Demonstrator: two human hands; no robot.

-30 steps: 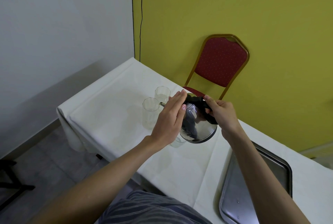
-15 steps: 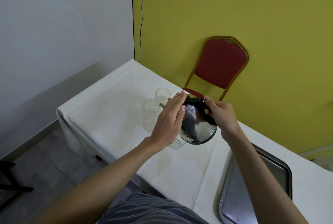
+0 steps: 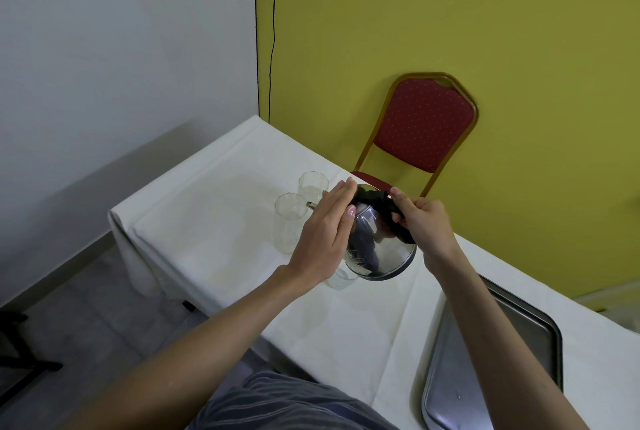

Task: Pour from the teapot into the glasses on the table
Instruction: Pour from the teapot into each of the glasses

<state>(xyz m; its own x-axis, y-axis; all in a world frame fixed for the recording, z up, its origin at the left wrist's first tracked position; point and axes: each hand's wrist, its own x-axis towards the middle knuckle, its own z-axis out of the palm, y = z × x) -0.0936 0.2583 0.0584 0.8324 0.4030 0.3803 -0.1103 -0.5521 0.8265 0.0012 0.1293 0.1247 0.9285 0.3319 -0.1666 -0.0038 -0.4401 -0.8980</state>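
A shiny steel teapot (image 3: 379, 249) is held tilted to the left above the white table (image 3: 207, 221). My right hand (image 3: 424, 221) grips its black handle. My left hand (image 3: 327, 232) lies flat, fingers together, against the teapot's left side and lid. The thin spout tip (image 3: 310, 204) sticks out past my left hand, at the rim of a tall clear glass (image 3: 289, 227). A second clear glass (image 3: 312, 183) stands just behind it. A third glass (image 3: 341, 279) is partly hidden under the teapot and my left hand. No liquid stream is visible.
A grey metal tray (image 3: 519, 343) lies on the table at the lower right, under my right forearm. A red chair with a gold frame (image 3: 420, 124) stands behind the table against the yellow wall. The table's left edge drops to a grey floor.
Both hands and the teapot have stayed almost in place. The spout remains at the rim of the nearer tall glass.
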